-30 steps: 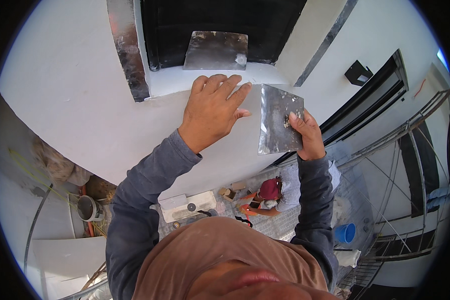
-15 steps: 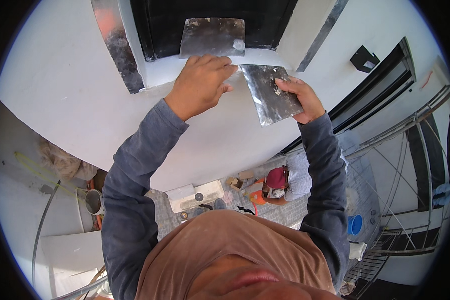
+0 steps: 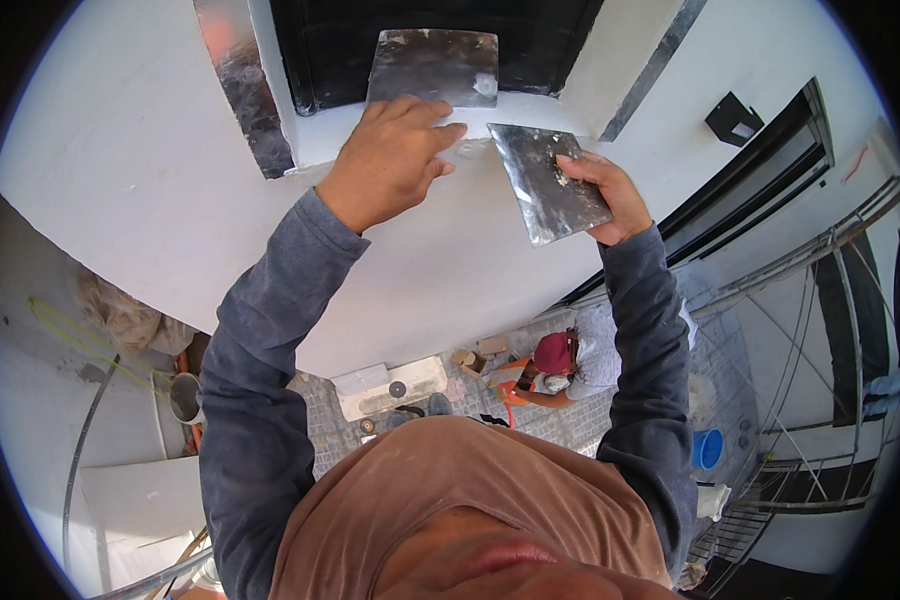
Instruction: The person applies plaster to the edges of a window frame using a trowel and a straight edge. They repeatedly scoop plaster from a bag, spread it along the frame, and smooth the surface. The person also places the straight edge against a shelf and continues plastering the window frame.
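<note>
My left hand has its fingers apart and bent over the white ledge, just at the lower edge of a grey metal plate standing against the dark recessed panel; I cannot tell if the fingertips touch that plate. In my right hand is a second metal plate, smeared and flecked with pale material, tilted, its upper left corner near the ledge and my thumb on its face.
Below are a paved floor, a crouching person in a red cap, a long pale block and a blue bucket. A grey bucket stands left. Scaffold rails and a black wall fixture are right.
Both hands have moved upward toward the ledge in the picture, and the held plate has tilted. My left hand has shifted left, its fingertips now nearer the standing plate.
</note>
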Demonstrator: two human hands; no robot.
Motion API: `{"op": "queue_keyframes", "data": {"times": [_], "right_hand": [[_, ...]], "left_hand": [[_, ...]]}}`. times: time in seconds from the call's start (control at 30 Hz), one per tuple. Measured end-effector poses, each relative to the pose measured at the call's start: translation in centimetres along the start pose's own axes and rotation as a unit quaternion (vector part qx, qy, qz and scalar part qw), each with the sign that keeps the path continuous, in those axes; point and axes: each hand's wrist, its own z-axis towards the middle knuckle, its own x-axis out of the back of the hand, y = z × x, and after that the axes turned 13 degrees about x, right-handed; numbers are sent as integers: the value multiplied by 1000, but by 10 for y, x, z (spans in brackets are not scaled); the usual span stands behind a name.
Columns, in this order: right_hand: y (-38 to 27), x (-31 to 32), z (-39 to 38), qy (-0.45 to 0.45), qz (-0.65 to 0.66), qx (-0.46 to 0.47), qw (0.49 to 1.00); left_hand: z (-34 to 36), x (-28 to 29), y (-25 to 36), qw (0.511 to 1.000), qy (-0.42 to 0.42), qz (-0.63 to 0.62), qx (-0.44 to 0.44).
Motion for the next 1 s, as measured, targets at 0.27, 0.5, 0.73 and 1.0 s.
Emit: {"op": "queue_keyframes", "data": {"times": [0.27, 0.5, 0.73, 1.0], "right_hand": [[5, -11, 0, -26, 11, 6, 1000], [12, -17, 2, 13, 28, 17, 999], [6, -22, -1, -20, 45, 22, 999], [20, -17, -6, -23, 49, 79, 995]], "left_hand": [[-6, 6, -5, 1000, 8, 1, 13], [-14, 9, -4, 1000, 13, -5, 22], [-19, 11, -4, 1000, 21, 4, 23], [-20, 5, 0, 999, 45, -6, 22]]}}
